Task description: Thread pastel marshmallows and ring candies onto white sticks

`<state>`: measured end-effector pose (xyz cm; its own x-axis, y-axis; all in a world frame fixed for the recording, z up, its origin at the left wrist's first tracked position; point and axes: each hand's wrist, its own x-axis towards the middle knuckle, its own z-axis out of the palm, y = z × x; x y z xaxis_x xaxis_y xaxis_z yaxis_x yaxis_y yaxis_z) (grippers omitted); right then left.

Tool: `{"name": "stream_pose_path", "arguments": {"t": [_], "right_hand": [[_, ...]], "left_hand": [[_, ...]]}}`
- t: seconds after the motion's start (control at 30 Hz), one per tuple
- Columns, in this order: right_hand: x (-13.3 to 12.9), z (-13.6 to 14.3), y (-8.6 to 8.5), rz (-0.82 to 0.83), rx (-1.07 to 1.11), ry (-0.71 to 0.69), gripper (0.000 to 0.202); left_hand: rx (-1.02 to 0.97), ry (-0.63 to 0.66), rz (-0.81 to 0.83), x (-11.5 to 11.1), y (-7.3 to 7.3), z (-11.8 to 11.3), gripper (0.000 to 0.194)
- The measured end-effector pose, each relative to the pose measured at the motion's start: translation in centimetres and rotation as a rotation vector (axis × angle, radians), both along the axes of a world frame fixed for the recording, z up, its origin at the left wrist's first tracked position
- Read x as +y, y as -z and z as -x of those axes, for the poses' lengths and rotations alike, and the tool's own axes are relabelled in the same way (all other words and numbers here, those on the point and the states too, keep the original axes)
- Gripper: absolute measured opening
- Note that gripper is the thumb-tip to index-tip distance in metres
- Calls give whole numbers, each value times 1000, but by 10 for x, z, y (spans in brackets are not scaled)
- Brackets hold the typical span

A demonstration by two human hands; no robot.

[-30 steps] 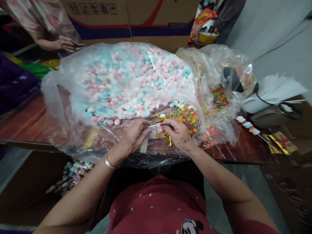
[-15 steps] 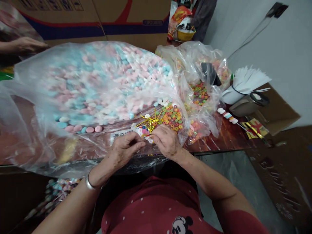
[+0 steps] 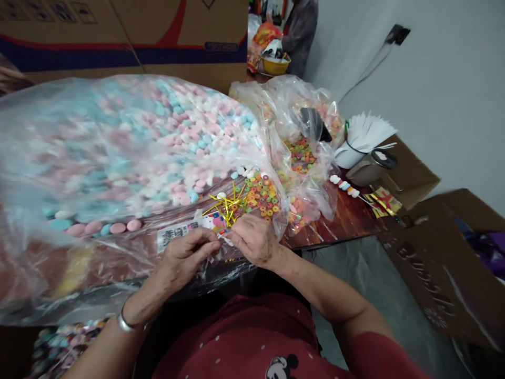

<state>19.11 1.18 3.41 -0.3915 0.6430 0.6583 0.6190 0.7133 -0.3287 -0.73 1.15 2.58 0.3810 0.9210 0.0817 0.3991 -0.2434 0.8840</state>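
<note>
My left hand (image 3: 188, 258) is closed, thumb and fingertips pinched at a small pale thing I cannot make out. Close beside it, my right hand (image 3: 255, 241) pinches too, its fingers curled over whatever they hold. Between and just beyond my fingertips lies a plastic packet printed with coloured dots (image 3: 213, 221). A white label with dark print (image 3: 177, 235) is beside it. Gold twist ties (image 3: 228, 206) are heaped just past my right hand, against a pile of ring-shaped gummy candies (image 3: 263, 190).
A large clear bag of pink, blue and white marshmallows (image 3: 185, 126) covers the table's left. Bags of candy rings (image 3: 300, 152), a cup of white sticks (image 3: 351, 152), a grey jug (image 3: 369, 171) and a marshmallow skewer (image 3: 345, 186) stand or lie rightward. Another person (image 3: 303, 34) is behind.
The view has turned to the right, so the table's things appear farther left. My hands stay close together by the dotted packet, still pinching. A person behind shows more.
</note>
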Motion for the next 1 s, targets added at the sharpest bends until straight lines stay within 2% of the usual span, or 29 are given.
{"name": "stream_pose_path", "arguments": {"t": [0.13,0.23,0.33,0.4,0.5,0.57,0.6,0.63,0.7,0.77,0.87,0.97,1.0], "right_hand": [[-2,1,2,-60,-42,72,43],[-4,-1,-1,-53,-21,54,43],[-4,-26,-10,-46,58,121,33],[0,-64,-18,-80,108,337,24],[7,-143,-22,-103,28,856,25],[10,-196,-18,55,-216,1138,30],[11,-218,-14,198,-363,1264,31],[10,-236,-9,352,-514,1326,33],[6,-258,0,437,-578,1360,32],[1,-267,5,457,-597,1348,30],[-8,-268,0,447,-603,1322,28],[-15,-258,-14,324,-556,1277,34],[-16,-251,-19,124,-474,1195,34]], "left_hand": [[50,35,-28,-2,-9,-6,29],[49,30,-45,-6,-12,-10,30],[15,-23,-95,-8,-5,-8,25],[8,-50,-130,-10,1,-4,23],[1,-51,-137,-13,7,3,25],[-8,-48,-118,-15,8,4,26],[-13,-47,-110,-16,8,5,27],[-21,-48,-107,-16,8,4,27],[-39,-46,-107,-16,9,3,27],[-53,-42,-96,-15,11,2,26],[-68,-50,-77,-13,11,1,26],[-87,-39,-61,-12,10,1,25],[-104,-35,-60,-11,10,1,25]]}}
